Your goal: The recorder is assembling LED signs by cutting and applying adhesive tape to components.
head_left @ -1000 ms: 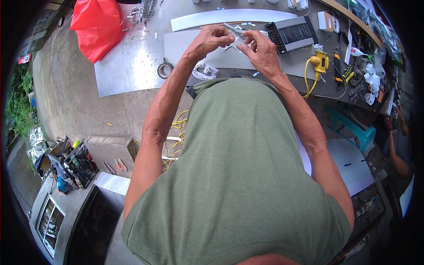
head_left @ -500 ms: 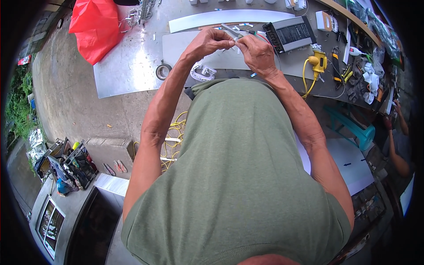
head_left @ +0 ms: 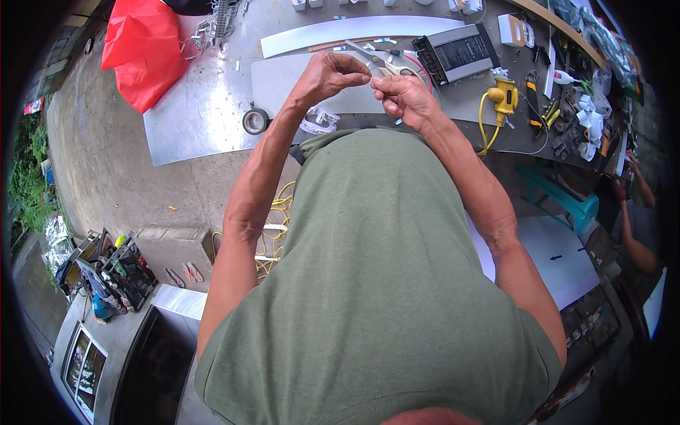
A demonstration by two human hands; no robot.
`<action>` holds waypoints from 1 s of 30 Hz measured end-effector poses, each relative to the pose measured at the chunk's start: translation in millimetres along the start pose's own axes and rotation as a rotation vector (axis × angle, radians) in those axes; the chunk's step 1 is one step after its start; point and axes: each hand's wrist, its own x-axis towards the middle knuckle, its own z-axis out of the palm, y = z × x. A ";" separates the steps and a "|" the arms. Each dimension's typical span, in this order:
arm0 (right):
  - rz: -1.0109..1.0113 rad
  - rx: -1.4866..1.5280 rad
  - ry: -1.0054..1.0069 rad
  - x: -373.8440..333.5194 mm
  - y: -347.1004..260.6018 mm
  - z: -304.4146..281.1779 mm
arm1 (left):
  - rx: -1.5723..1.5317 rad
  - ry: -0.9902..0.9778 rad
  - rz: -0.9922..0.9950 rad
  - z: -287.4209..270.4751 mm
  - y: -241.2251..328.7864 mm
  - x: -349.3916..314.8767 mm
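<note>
Both my hands meet over the near part of the workbench, fingertips almost touching. My left hand (head_left: 331, 78) is closed in a pinch of thumb and forefinger. My right hand (head_left: 409, 99) also pinches, with its other fingers curled in. Whatever lies between the fingertips is too small to make out. Just beyond the hands, a pair of scissors (head_left: 375, 59) with pale handles lies on a light sheet (head_left: 273, 83). White plastic letter-like pieces (head_left: 320, 122) and a roll of dark tape (head_left: 256, 121) lie near my left forearm.
Right of the hands is a black and grey power supply box (head_left: 459, 54) with wires, then a yellow plug connector (head_left: 505, 97) on a cord. A long white strip (head_left: 354, 30) lies behind. A red bag (head_left: 144, 57) hangs at the left. A teal stool (head_left: 582, 212) stands beneath; another person's arm (head_left: 635, 237) shows far right.
My right hand has turned and shifted slightly nearer, uncovering the scissors' handles. The fingertips of both hands have dropped a little in view.
</note>
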 end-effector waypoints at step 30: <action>-0.887 -1.823 0.539 45.6 -26.3 -36.9 | -0.273 0.296 -0.090 -13.1 -5.0 -13.5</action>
